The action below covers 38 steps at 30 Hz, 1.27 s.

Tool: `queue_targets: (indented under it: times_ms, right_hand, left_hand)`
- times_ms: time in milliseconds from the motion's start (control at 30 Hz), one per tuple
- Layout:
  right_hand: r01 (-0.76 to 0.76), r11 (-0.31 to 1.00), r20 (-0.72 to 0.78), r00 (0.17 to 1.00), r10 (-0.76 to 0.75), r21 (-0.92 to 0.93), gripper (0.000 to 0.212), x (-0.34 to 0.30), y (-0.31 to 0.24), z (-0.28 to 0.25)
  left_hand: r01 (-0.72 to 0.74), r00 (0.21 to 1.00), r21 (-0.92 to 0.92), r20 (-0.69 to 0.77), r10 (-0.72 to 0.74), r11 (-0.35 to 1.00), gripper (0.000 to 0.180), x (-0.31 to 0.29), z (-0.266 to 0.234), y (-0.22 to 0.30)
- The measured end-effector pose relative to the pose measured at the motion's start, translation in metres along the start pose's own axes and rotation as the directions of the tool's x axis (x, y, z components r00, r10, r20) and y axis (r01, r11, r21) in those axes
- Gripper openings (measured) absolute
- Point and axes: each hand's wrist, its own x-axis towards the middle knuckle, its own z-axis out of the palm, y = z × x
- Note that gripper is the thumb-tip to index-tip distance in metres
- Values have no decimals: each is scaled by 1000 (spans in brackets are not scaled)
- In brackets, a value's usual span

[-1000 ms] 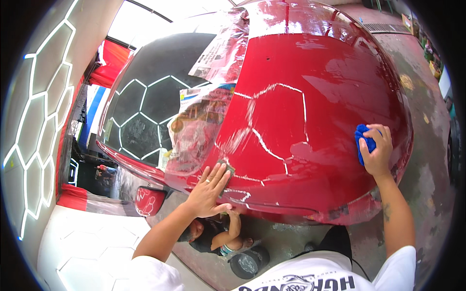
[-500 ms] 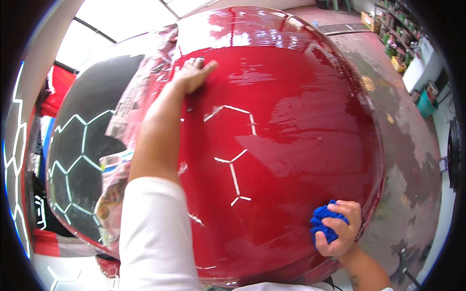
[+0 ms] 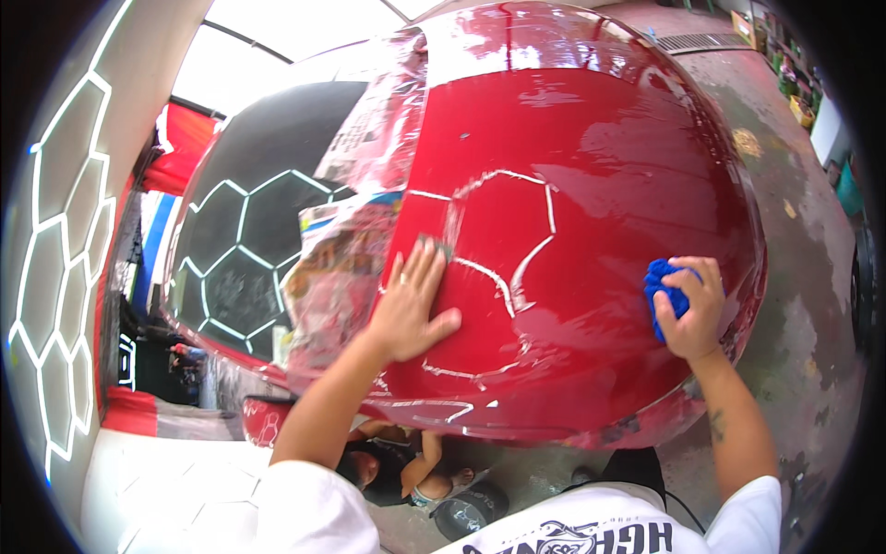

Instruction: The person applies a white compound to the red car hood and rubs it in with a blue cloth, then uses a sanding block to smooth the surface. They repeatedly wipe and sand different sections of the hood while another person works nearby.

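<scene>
My left hand [image 3: 411, 309] lies flat on a glossy red car panel [image 3: 609, 185], fingers stretched out, beside its masked left edge. A small dark edge shows at the fingertips; I cannot make out what it is. On the right, my right hand [image 3: 694, 309] is closed round a bunched blue cloth [image 3: 666, 288], over the panel's near right part. Newspaper and plastic masking [image 3: 346, 277] runs along the left side of the red paint. Bright hexagon lines reflect in the panel, broken and wavy near my left hand.
Dark car glass [image 3: 268, 138] lies left of the masking. Below the car's near edge, another person [image 3: 392, 466] crouches near a black round container [image 3: 471, 510]. Shelves with pots stand at the far right, past a wet, stained floor [image 3: 784, 277].
My left hand has come back from the far part of the panel to the near left. My right hand, still holding the blue cloth, appears higher in view. The view has shifted.
</scene>
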Motion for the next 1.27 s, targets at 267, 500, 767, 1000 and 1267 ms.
queue_targets:
  times_ms: [267,500,767,1000,1267]
  right_hand:
    - [-22,1000,-21,1000,22,-7,20,-7,-2,7]
    - [-31,999,30,999,31,13,22,1,-6,6]
    - [-23,1000,114,993,20,21,28,-5,9,-2]
    - [-8,1000,113,994,5,28,29,-4,10,-2]
    - [8,995,47,999,-13,101,18,-10,-18,8]
  left_hand:
    - [63,986,24,156,-66,998,116,-214,-4,22]
    - [54,999,64,1,-54,996,109,36,-3,-67]
    - [179,973,243,102,-208,954,98,360,-18,-172]
    - [297,949,182,50,-310,937,105,402,-4,-203]
    - [214,976,23,33,-214,977,108,83,-16,-97]
